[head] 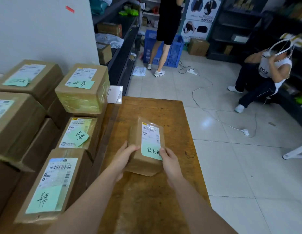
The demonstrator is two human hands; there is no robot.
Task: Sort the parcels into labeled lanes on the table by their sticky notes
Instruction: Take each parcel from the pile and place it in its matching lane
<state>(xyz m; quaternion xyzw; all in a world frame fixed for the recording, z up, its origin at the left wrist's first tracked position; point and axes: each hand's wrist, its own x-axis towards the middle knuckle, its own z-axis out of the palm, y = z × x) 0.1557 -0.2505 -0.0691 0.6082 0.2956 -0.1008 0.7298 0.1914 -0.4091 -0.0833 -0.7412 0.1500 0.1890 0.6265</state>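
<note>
1. Floor (231, 166) of pale tiles fills the right side, with a white cable (206, 112) trailing across it. A person (165, 22) in black stands at the far end beside a blue crate (173, 53). A second person (268, 73) crouches near the dark shelves (231, 31) on the right.
2. A brown wooden table (172, 115) runs from the bottom edge away from the camera.
3. Cardboard boxes (28, 124) are stacked along the table's left side, against the white wall. Each visible top carries a white shipping label and a green slip with handwriting (too loose to read with any confidence).
4. The parcel (138, 159), a small brown box, sits over the middle of the table, just right of the stack. Whether its underside rests on the wood or is lifted off it, I cannot tell.
5. The left hand (124, 159) grips the parcel's near left edge, thumb laid over the top. The right hand (170, 164) grips the near right edge, its thumb touching the slip there.
6. A white card (115, 94) stands at the table's far left corner, behind the stack.
7. The note (152, 153), green and handwritten, is stuck on the parcel's top at the near end, overlapping its shipping label (151, 132).
</note>
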